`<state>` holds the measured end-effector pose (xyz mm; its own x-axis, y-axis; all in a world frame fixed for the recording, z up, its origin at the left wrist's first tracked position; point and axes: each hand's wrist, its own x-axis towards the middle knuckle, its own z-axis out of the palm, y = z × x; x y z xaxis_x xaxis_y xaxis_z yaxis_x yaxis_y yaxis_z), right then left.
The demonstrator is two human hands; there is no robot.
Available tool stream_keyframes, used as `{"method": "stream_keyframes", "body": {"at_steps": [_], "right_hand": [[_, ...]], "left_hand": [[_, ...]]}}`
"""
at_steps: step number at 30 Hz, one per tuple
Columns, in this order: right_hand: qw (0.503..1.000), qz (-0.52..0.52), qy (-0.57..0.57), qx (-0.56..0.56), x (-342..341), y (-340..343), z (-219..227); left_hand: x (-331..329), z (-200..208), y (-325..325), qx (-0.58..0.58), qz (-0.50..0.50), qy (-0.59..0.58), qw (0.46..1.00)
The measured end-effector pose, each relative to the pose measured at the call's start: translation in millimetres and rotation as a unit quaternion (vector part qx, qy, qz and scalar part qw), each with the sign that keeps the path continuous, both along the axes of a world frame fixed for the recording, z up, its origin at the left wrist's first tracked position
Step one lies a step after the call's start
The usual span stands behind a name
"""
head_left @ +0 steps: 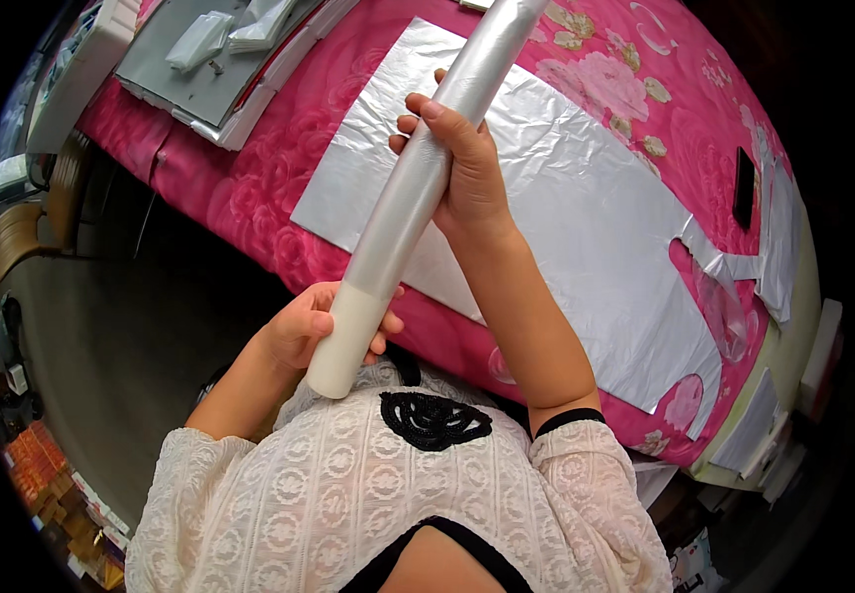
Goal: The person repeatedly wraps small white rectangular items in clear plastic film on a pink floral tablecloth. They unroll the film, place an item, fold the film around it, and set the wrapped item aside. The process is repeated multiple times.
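A long white tube (408,198) wrapped in clear plastic film runs from my chest up toward the far side of the table. My left hand (309,331) grips its bare white lower end. My right hand (462,168) is closed around the film-covered middle of the tube. Under the tube, a large silver sheet (566,208) lies flat on the table's pink flowered cloth (250,188).
A grey tray (195,84) with clear plastic bags stands at the far left of the table. A dark phone (744,188) and strips of silver sheet (773,247) lie at the right. A chair (37,227) and a dark floor (121,336) are to my left.
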<state>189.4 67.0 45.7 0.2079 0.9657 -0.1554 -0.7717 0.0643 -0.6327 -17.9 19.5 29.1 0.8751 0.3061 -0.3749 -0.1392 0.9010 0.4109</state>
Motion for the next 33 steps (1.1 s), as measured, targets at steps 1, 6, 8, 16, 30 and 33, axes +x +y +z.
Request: {"method": "stream_keyframes", "body": {"at_steps": [1, 6, 8, 16, 30, 33], "right_hand": [[1.000, -0.012, -0.027, 0.005, 8, -3, 2], [0.996, -0.061, -0.058, -0.019, 29, -29, 1], [0.998, -0.063, -0.005, 0.005, 32, -39, -1], [0.980, -0.126, -0.092, -0.124, 21, -77, -19], [0.927, -0.177, -0.266, -0.198, 176, -70, -57], [0.903, -0.041, -0.355, -0.237, 184, -75, -49]], "left_hand": [[9, 3, 1, 0.051, -0.007, 0.039, 0.998], [41, 15, 0, 0.192, -0.107, 0.115, 0.969], [46, 15, -3, 0.103, -0.140, 0.049, 0.984], [68, 2, -6, 0.296, -0.098, 0.142, 0.939], [10, -29, -11, 0.085, -0.277, 0.202, 0.936], [4, -32, -15, 0.072, -0.264, 0.198, 0.941]]}}
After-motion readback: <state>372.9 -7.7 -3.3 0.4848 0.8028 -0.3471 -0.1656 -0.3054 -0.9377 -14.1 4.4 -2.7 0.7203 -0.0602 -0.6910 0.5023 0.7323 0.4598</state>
